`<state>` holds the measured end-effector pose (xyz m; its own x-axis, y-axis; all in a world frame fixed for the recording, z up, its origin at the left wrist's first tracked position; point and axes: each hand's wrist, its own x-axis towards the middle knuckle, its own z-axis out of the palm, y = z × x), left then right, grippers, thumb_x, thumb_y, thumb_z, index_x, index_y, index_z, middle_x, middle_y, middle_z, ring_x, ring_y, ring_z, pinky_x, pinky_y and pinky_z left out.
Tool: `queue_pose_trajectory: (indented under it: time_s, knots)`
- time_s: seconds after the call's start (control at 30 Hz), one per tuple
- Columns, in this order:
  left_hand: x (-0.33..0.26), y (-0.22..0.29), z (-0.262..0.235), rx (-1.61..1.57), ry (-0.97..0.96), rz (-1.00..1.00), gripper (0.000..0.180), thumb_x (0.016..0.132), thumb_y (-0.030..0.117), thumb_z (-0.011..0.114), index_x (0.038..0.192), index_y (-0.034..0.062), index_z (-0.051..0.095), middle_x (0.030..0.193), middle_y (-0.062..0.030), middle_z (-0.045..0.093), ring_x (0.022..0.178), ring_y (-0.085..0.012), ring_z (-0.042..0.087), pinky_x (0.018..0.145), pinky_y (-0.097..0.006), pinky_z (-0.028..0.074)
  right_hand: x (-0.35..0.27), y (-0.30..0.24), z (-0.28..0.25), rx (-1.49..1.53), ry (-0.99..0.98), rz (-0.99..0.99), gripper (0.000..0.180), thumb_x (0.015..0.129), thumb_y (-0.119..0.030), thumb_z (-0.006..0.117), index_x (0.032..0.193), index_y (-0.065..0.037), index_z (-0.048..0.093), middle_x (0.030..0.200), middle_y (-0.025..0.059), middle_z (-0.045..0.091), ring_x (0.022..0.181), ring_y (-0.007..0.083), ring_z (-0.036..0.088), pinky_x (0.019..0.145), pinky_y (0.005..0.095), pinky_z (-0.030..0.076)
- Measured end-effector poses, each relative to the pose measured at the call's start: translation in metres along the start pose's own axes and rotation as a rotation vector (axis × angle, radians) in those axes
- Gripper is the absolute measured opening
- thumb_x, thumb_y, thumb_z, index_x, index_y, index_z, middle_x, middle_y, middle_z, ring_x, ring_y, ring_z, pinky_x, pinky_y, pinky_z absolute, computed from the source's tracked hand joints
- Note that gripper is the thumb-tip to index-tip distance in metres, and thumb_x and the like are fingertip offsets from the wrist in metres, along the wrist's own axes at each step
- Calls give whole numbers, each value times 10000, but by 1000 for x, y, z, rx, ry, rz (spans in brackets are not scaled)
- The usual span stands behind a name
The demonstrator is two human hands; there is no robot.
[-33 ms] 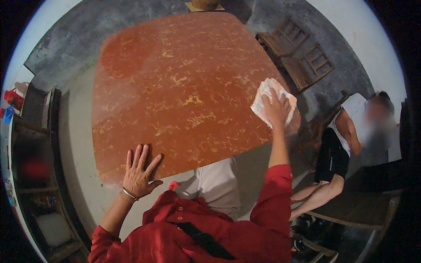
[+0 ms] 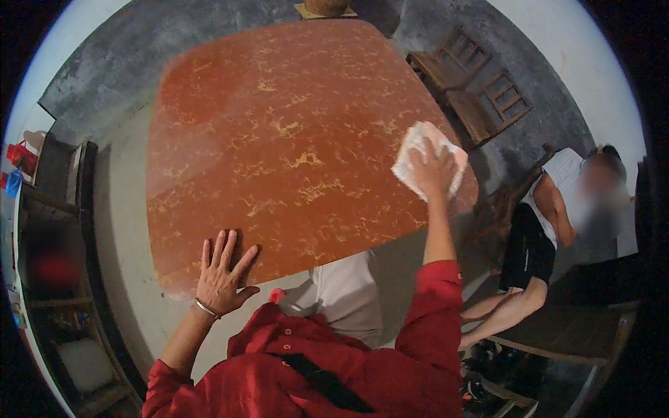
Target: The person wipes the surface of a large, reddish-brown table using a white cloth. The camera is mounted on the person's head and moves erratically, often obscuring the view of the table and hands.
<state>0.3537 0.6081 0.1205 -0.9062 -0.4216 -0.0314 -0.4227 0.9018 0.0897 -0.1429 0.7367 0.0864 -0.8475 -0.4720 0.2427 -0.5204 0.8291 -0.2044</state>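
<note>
A white cloth (image 2: pixel 412 150) with pinkish patches lies on the reddish-brown, marble-patterned table (image 2: pixel 279 139), near its right edge. My right hand (image 2: pixel 433 171) presses down on top of this cloth, palm down with fingers spread; its fingertips look slightly blurred. Flat on the near left part of the tabletop rests my left hand (image 2: pixel 221 282), fingers apart, with nothing in it and a bracelet at the wrist. The underside of the cloth is hidden.
Two wooden chairs (image 2: pixel 481 115) stand beyond the table's right side. A seated person (image 2: pixel 540 223) in a white top and black shorts is at the right. Dark wooden shelving (image 2: pixel 83 279) runs along the left. A round container (image 2: pixel 325 7) stands behind the table's far edge.
My right hand and the cloth have slid slightly to the left across the tabletop. My left hand has stayed in place.
</note>
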Motion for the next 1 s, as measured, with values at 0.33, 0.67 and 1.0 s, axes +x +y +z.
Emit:
queue_pose_trajectory:
  time_s: [0.33, 0.67, 1.0]
  knots:
    - [1, 11, -13, -145, 46, -142, 878, 682, 430, 801, 1461, 322, 411, 1549, -206, 267, 1438, -427, 231, 1125, -674, 153, -113, -62, -40, 273, -75, -704, 543, 818, -462, 685, 1316, -263, 601, 1416, 150, 479, 1325, 393, 411, 1113, 555, 278]
    - [8, 19, 2, 14, 156, -156, 535, 881, 265, 633, 1394, 339, 500, 1527, -153, 353, 1415, -387, 314, 1104, -681, 200, 80, -24, 10, 48, -135, 106, 745, 905, -686, 403, 1512, -259, 347, 1588, 219, 194, 1465, 423, 137, 1185, 542, 46]
    - [10, 17, -1, -2, 140, -168, 565, 881, 266, 634, 1417, 355, 476, 1535, -146, 350, 1414, -383, 323, 1110, -674, 196, -84, -196, 10, 488, -27, -1127, 683, 792, -618, 651, 1366, -260, 563, 1426, 188, 455, 1334, 441, 367, 1145, 585, 220]
